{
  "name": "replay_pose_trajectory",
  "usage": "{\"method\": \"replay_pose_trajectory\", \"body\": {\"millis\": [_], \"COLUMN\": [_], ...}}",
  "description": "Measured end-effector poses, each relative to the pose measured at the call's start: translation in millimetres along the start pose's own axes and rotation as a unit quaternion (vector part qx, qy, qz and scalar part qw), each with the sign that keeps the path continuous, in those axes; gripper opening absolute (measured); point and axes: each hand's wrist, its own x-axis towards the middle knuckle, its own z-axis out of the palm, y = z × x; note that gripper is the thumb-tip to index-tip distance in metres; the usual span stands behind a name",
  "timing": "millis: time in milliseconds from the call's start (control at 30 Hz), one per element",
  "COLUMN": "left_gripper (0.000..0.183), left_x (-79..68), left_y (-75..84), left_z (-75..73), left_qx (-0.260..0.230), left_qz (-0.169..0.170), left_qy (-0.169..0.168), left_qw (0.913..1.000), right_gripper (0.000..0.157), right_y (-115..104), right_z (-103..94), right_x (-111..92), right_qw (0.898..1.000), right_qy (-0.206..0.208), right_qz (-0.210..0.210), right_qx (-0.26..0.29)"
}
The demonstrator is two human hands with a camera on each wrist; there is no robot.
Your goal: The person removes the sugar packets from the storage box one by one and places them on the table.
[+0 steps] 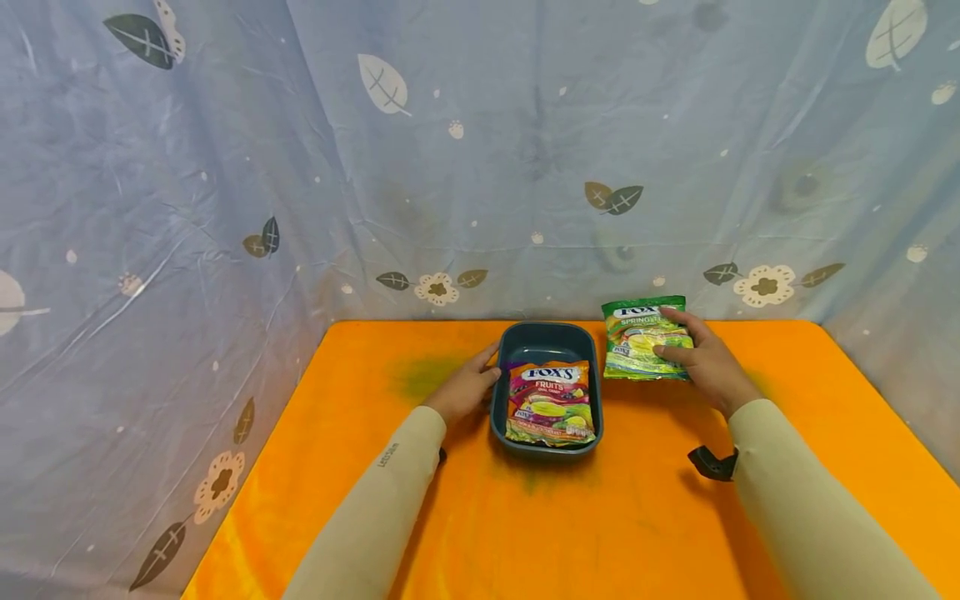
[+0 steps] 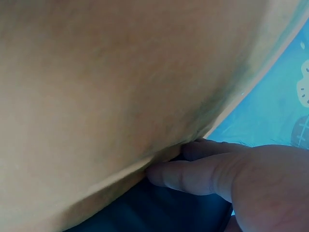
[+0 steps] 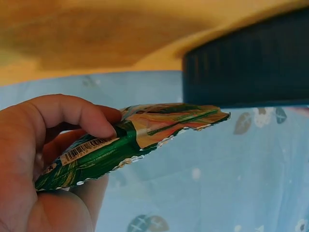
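Note:
In the head view a dark blue-grey plastic tub (image 1: 547, 340) stands on the orange table. Inside lies a purple-and-orange candy bag (image 1: 551, 404) marked FOX'S FRUITS. My left hand (image 1: 468, 387) touches the tub's left side with extended fingers; the left wrist view shows the thumb (image 2: 188, 176) against its dark wall (image 2: 169, 210). To the right of the tub, my right hand (image 1: 708, 362) grips the right edge of a green FOX'S candy bag (image 1: 637, 342) above the table. Edge-on in the right wrist view, that bag (image 3: 169, 123) is between thumb and fingers.
The orange-covered table (image 1: 585, 533) ends at a blue leaf-patterned curtain (image 1: 510, 167) behind and at both sides. A black strap piece (image 1: 712, 463) sticks out at my right wrist. The tub's corner (image 3: 231, 63) shows beside the green bag in the right wrist view.

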Motion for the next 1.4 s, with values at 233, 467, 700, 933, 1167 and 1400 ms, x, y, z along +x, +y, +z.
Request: {"method": "replay_pose_trajectory", "body": {"millis": [233, 467, 700, 933, 1167, 1400], "left_gripper": [0.053, 0.053, 0.052, 0.053, 0.052, 0.052], "left_x": [-0.6, -0.9, -0.6, -2.1, -2.0, -2.0], "left_y": [0.6, 1.1, 1.5, 3.9, 3.3, 2.2], "left_z": [0.6, 1.1, 0.9, 0.1, -1.7, -1.5], "left_qx": [0.011, -0.011, -0.023, -0.008, -0.006, -0.022], "left_qz": [-0.001, -0.004, -0.006, -0.013, -0.01, -0.011], "left_qy": [-0.003, -0.009, -0.008, -0.003, -0.007, -0.014], "left_qw": [0.9999, 0.9999, 0.9997, 0.9999, 0.9999, 0.9996], "right_gripper": [0.075, 0.073, 0.074, 0.076, 0.081, 0.081], "right_y": [15.9, 28.4, 28.4, 26.5, 23.9, 23.7], "right_z": [-7.7, -6.2, -6.9, -15.1, -20.8, -33.2], "right_x": [-2.6, 1.6, 1.3, -4.3, -10.1, -19.1], "right_qw": [0.994, 0.991, 0.991, 0.989, 0.988, 0.989], "right_qy": [-0.014, -0.017, -0.008, 0.003, 0.005, 0.004], "right_qz": [0.012, 0.034, 0.023, 0.044, 0.066, 0.078], "right_qx": [-0.108, -0.127, -0.13, -0.139, -0.14, -0.128]}}
